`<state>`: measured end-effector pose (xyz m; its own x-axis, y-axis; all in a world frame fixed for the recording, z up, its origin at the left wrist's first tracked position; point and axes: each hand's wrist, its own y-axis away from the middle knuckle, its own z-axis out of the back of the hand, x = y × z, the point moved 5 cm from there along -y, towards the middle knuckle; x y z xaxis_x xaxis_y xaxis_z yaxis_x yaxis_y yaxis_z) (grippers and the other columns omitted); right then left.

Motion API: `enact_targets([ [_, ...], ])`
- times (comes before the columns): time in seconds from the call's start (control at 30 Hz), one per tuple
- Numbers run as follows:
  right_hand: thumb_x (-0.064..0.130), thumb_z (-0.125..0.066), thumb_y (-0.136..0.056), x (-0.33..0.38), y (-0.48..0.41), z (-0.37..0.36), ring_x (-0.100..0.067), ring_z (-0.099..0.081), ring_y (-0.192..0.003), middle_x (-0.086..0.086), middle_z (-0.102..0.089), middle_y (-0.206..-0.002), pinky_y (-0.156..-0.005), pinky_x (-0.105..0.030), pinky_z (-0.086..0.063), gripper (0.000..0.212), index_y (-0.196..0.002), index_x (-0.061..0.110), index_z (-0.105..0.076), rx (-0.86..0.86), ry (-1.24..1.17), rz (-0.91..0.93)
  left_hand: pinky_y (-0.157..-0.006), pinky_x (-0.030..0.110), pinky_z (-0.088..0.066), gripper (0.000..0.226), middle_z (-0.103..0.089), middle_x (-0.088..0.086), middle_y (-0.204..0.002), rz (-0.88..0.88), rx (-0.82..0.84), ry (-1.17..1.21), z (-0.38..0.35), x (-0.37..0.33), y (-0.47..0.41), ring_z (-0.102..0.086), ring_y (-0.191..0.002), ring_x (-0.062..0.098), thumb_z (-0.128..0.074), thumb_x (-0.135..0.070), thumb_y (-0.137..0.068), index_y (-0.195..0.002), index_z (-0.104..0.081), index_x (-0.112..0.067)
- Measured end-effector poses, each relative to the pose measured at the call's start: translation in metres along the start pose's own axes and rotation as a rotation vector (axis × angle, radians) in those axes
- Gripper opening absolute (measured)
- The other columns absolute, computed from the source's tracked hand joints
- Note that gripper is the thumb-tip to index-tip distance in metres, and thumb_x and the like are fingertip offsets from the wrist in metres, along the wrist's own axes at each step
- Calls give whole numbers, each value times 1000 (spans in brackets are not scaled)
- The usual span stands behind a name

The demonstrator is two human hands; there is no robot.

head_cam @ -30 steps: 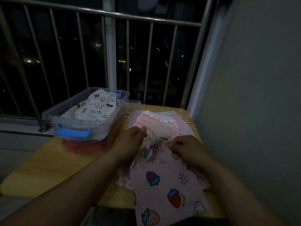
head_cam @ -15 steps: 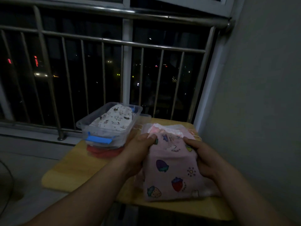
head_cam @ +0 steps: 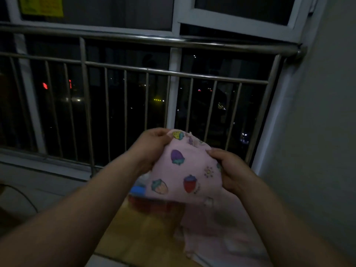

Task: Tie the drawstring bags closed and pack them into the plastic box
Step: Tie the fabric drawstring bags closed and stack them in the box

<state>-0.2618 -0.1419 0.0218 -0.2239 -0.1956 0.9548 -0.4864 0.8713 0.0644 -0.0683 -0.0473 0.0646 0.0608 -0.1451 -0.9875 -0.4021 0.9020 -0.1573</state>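
A pink drawstring bag [head_cam: 185,170] printed with strawberries hangs in the air above the table. My left hand [head_cam: 152,145] pinches its top left corner. My right hand [head_cam: 229,170] grips its right edge. The bag's mouth is bunched between the two hands. The plastic box [head_cam: 137,189] is almost wholly hidden behind the lifted bag; only its blue clip and a bit of its clear wall show. More pink bags [head_cam: 217,234] lie flat on the table below, blurred in the dim light.
The small wooden table [head_cam: 138,234] stands against a grey wall [head_cam: 317,151] on the right. A steel railing [head_cam: 134,74] with vertical bars runs across behind it. Something red [head_cam: 146,204] lies under the box. The light is dim.
Both hands have lifted the strawberry bag off the pile and up in front of the railing. The view has tilted upward, so the box is now covered by the bag.
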Motion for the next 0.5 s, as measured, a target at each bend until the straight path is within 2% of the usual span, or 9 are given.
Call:
enact_targets([
  [0.1,-1,-57,-98,20,-30,-36,-30,-66,-101,-10,-61,-115,-63,-34,-58,38,-131,16,-56,-61,79,127,-63,30,-60,17,-77,15,-100,-13,-81,-123,30,-22,-42,-74,-84,25,-57,-16,-105,-108,-74,-14],
  [0.17,-2,-57,-98,26,-52,-51,-27,-66,-96,-11,-61,-115,-59,-33,-59,30,-125,12,-58,-81,132,163,-67,32,-61,17,-77,13,-100,-19,-120,-219,45,-27,-70,-76,-86,25,-57,-16,-105,-111,-73,-14],
  [0.27,4,-64,-95,15,-80,-58,-30,-68,-97,-19,-69,-115,-72,-39,-61,15,-107,10,-69,-129,269,148,-77,34,-61,25,-75,10,-108,4,-150,-415,58,-13,-104,-74,-94,24,-60,-22,-104,-126,-69,-14],
  [0.33,13,-68,-93,5,-91,-52,-29,-67,-100,-12,-70,-112,-84,-43,-61,8,-99,17,-71,-186,595,182,-93,36,-54,44,-67,12,-130,-6,-156,-695,59,4,-115,-66,-115,27,-62,-28,-102,-143,-58,-13],
  [0.4,25,-65,-95,-4,-93,-47,-24,-63,-108,-2,-64,-116,-92,-39,-55,18,-112,21,-70,-210,974,255,-101,37,-47,58,-58,12,-145,-49,-114,-925,51,21,-114,-58,-128,30,-61,-35,-101,-153,-46,-14],
  [0.47,31,-59,-98,-12,-92,-45,-24,-58,-115,-3,-61,-124,-96,-37,-50,29,-124,23,-68,-176,1166,390,-96,36,-48,59,-58,9,-142,-76,27,-1004,33,43,-107,-60,-123,27,-57,-41,-103,-155,-42,-19],
  [0.5,32,-56,-99,-16,-92,-47,-24,-58,-114,-3,-64,-123,-95,-37,-49,28,-120,24,-71,-122,1249,428,-93,35,-49,58,-60,7,-136,-54,116,-1026,25,54,-103,-62,-116,23,-55,-45,-103,-155,-41,-22],
])
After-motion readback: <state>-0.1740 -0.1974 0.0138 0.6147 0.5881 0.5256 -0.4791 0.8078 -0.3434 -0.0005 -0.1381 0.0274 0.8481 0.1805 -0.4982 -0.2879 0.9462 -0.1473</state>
